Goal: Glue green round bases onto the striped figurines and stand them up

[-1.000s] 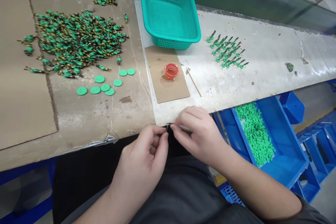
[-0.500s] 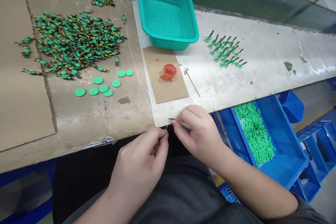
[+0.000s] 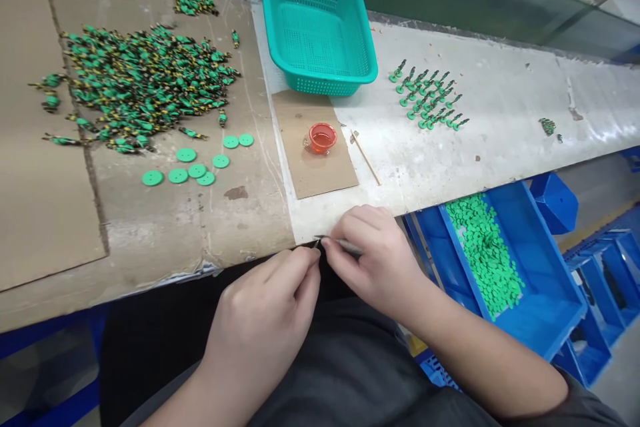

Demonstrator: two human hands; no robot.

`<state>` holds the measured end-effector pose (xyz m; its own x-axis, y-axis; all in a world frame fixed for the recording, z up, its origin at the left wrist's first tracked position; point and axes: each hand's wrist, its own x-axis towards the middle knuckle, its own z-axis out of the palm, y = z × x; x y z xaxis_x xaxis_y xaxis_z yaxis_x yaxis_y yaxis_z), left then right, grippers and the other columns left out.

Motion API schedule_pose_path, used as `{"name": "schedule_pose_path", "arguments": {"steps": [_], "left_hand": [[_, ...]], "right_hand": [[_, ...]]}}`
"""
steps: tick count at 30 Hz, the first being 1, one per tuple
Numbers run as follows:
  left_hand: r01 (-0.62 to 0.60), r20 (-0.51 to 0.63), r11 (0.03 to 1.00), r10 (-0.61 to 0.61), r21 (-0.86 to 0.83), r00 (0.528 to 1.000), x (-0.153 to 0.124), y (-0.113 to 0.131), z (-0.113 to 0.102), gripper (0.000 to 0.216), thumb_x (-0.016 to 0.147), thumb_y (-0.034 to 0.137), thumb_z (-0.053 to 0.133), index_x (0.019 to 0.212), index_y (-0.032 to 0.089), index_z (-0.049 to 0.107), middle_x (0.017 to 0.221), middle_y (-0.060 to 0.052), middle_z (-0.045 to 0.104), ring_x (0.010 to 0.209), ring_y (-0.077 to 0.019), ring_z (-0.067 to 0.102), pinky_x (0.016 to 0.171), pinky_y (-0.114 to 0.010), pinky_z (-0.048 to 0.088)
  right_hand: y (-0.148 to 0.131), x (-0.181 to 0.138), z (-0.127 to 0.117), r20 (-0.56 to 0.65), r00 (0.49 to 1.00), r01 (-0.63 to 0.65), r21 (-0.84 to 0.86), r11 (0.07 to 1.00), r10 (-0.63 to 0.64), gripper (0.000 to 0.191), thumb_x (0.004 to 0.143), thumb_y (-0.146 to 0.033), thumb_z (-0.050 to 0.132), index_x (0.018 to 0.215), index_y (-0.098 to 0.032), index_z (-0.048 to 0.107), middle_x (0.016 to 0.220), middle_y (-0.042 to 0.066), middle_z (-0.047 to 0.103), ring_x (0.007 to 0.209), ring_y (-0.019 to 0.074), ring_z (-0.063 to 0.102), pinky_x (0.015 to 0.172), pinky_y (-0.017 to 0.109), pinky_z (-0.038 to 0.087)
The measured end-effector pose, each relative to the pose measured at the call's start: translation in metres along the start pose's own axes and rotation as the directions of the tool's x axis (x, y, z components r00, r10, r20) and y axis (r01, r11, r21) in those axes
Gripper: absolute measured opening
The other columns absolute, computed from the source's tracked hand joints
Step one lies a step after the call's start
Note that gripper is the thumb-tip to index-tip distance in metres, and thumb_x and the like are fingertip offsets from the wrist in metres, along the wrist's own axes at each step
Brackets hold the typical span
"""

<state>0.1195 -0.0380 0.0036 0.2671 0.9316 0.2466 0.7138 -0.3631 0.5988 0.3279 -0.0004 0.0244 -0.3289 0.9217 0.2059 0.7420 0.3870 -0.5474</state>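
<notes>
I can see a long white work table (image 3: 465, 127) right in front of the two hands. Below it, just past the right hand (image 3: 375, 267), sits a big blue plastic bin (image 3: 550, 307), full of little green discs (image 3: 485, 253). Far ahead of the hands is a teal plastic basket (image 3: 315, 27). Ahead of the left hand (image 3: 260, 320), on brown cardboard (image 3: 150, 227), lies a big heap of green and yellow pieces (image 3: 140, 87), with flat green buttons (image 3: 186, 155) near it. Straight ahead of the hands, a small red cup (image 3: 322, 138) sits on a cardboard square (image 3: 320, 177), and a thin wooden stick (image 3: 365, 159) lies just beside the square. Rows of green pieces (image 3: 430, 97) stand ahead of the right hand.

The right fingers are pinched together on a thin metal tool (image 3: 347, 246). The left fingers are pinched together on a tiny dark piece (image 3: 317, 243), right by the table edge. The tool's tip is at that piece. It is too small for me to tell what it is.
</notes>
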Motion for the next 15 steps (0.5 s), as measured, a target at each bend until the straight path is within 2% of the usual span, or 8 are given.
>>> {"name": "schedule_pose_path", "arguments": {"steps": [2,6,11,15], "left_hand": [[0.01,0.0,1.0,-0.01,-0.007,1.0,0.0008,-0.0016,0.0009,0.026,0.119,0.023,0.061,0.096,0.024,0.074,0.074,0.007,0.068,0.061,-0.0107,0.066,0.065,-0.029,0.049],[0.026,-0.025,0.998,-0.028,-0.059,0.999,0.0021,-0.0029,0.0027,0.02,0.116,0.023,0.063,0.099,0.025,0.073,0.08,0.008,0.074,0.065,-0.0096,0.071,0.068,-0.026,0.05],[0.083,-0.024,0.989,-0.086,-0.122,0.996,0.0017,-0.0018,0.0043,0.016,0.116,0.027,0.066,0.1,0.028,0.069,0.072,0.012,0.067,0.056,-0.0075,0.066,0.06,-0.023,0.049],[0.128,-0.017,0.976,-0.133,-0.174,0.991,-0.0008,-0.0032,0.0069,0.01,0.116,0.032,0.068,0.107,0.029,0.07,0.075,0.014,0.072,0.059,-0.006,0.07,0.064,-0.019,0.053]], "right_hand": [[-0.0008,-0.0002,0.0004,0.015,1.0,0.006,-0.017,1.0,-0.006,0.033,0.111,-0.014,0.069,0.083,-0.025,0.056,0.083,-0.001,0.066,0.082,0.0199,0.063,0.079,0.038,0.044],[0.0001,0.0005,0.0003,-0.046,0.999,-0.027,0.002,1.0,0.027,0.032,0.112,-0.012,0.066,0.084,-0.025,0.058,0.084,0.001,0.066,0.082,0.0199,0.063,0.079,0.036,0.047],[0.0008,0.0001,0.0002,-0.001,1.0,-0.003,0.022,1.0,0.003,0.03,0.11,-0.015,0.071,0.084,-0.025,0.06,0.085,0.0,0.069,0.084,0.0204,0.067,0.08,0.037,0.046],[0.0,-0.0006,-0.0004,-0.035,0.999,-0.025,0.013,1.0,0.026,0.03,0.111,-0.012,0.067,0.085,-0.024,0.061,0.086,0.001,0.069,0.083,0.0201,0.067,0.08,0.036,0.048]]}}
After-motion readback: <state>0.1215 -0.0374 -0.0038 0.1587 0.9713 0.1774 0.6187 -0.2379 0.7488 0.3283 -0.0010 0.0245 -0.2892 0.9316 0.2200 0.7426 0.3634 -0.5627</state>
